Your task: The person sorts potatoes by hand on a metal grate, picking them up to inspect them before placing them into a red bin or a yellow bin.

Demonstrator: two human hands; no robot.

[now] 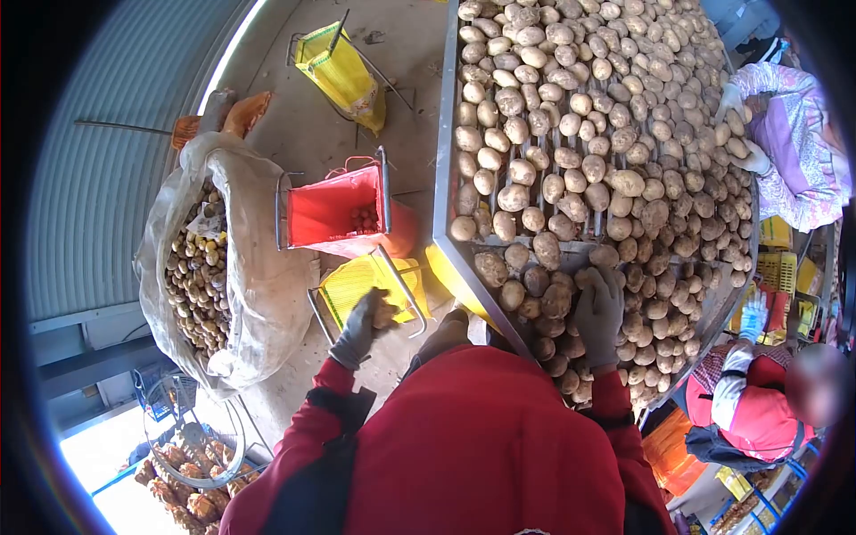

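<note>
Potatoes: across table, upper right
White sack: left; small potatoes inside
Red bag: upper centre; contents shadowed
Left hand: holding half-hidden potato, centre
Right hand: among potatoes; grip unclear

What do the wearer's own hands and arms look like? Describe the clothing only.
The left hand and right hand wear grey gloves. The sleeves are red with dark panels along the forearms. No lettering is legible on them.
</note>
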